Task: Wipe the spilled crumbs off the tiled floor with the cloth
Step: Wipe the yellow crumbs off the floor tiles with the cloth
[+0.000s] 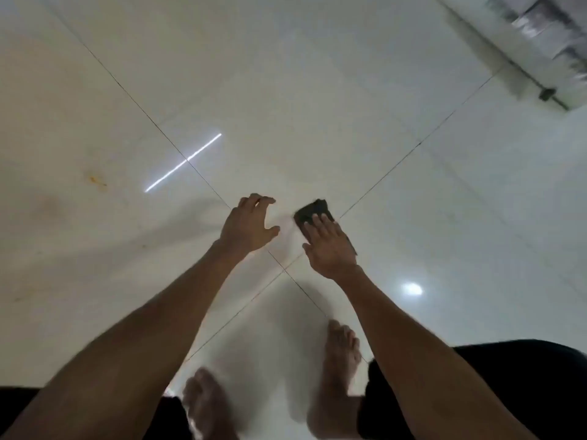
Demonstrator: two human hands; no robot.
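Note:
A small dark cloth (313, 210) lies flat on the glossy white tiled floor (286, 106), just right of where the grout lines cross. My right hand (330, 246) presses palm-down on its near part, fingers stretched over it. Beside it to the left, my left hand (247, 223) hovers over the floor with fingers spread and curled, holding nothing. No crumbs show around the hands; the picture is too blurred to tell. A small orange-brown smear (97, 181) marks the tile far to the left.
My two bare feet (341, 354) stand on the tiles below the hands, with dark shorts at both lower corners. A grey-white object with a dark bottom rail (540, 52) runs across the upper right corner. Bright lamp reflections lie on the floor.

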